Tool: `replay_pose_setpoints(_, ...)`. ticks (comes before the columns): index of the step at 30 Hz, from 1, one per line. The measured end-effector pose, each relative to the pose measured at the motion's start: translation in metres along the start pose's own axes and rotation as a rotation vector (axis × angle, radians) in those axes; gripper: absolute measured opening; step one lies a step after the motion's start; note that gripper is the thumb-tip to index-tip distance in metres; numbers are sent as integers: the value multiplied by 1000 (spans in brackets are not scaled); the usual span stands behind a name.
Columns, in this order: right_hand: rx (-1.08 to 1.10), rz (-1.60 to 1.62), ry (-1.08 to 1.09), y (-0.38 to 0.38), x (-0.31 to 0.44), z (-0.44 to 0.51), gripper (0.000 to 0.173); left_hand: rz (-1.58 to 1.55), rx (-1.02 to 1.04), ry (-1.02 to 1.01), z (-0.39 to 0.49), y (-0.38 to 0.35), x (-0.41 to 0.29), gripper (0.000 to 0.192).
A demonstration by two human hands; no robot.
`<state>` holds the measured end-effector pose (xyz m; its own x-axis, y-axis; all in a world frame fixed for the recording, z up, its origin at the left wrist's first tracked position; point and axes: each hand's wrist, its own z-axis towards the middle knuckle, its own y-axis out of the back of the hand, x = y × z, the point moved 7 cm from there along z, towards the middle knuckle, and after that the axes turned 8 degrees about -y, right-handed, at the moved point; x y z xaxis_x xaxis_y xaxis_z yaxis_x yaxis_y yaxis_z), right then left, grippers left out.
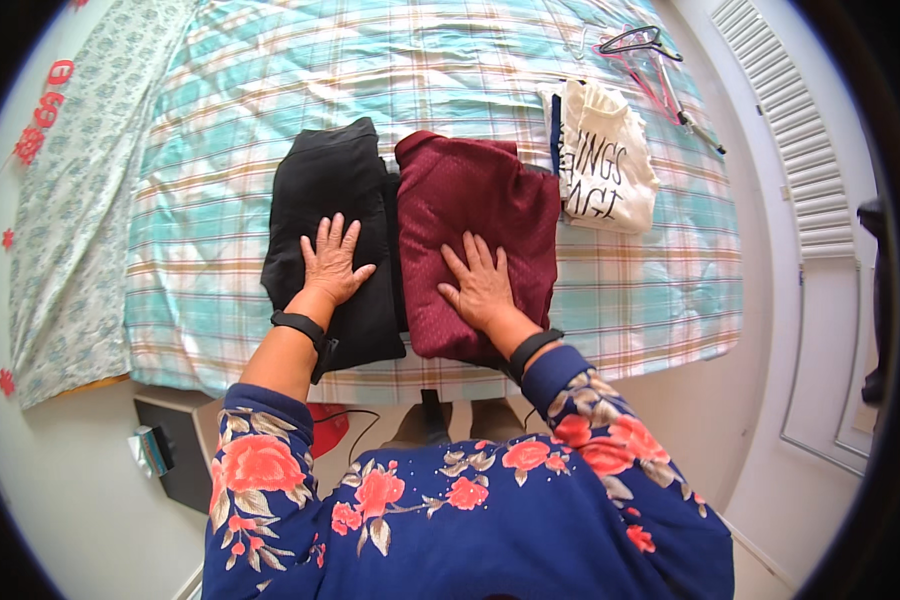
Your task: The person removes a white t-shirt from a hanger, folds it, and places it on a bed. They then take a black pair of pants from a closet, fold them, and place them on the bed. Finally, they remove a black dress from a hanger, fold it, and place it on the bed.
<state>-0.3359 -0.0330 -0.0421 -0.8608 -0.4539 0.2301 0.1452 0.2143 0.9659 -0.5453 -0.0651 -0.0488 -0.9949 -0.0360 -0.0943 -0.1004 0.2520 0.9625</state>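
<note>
My left hand [334, 262] lies flat with fingers spread on a folded black garment [330, 176], perhaps trousers. On a folded maroon garment [480, 180] with a fine dotted pattern rests my right hand [480, 281], palm down. The two folded pieces sit side by side near the front edge of the bed, with more dark cloth showing between and under them. Neither hand grips any fabric. A folded cream shirt [607, 165] with black lettering lies to the right of the maroon garment, on top of other folded cloth.
A plaid bedsheet [232, 187] covers the bed. Several hangers [641, 45] lie at its far right corner. A floral cloth [82, 202] hangs along the left side. Below the bed's front left stands a dark-fronted cabinet [180, 450]. White louvred panels [795, 150] line the right wall.
</note>
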Motion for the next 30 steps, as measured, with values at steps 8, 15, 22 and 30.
replay_pose_setpoints(8, 81, 43, 72, 0, -10, 3, 61, -431, -359, 51, -186, 24, -4, 49)
replay_pose_setpoints(15, 45, -84, 115, -2, -5, 5, 60, -606, 145, 1081, -457, -62, -31, 46)
replay_pose_setpoints(22, -155, -16, 334, -3, -6, 4, 54, -874, -19, 1210, -545, -104, -141, 44)
replay_pose_setpoints(30, 258, -493, 470, -46, 17, -28, 50, -990, -206, 1383, -630, -133, -210, 48)
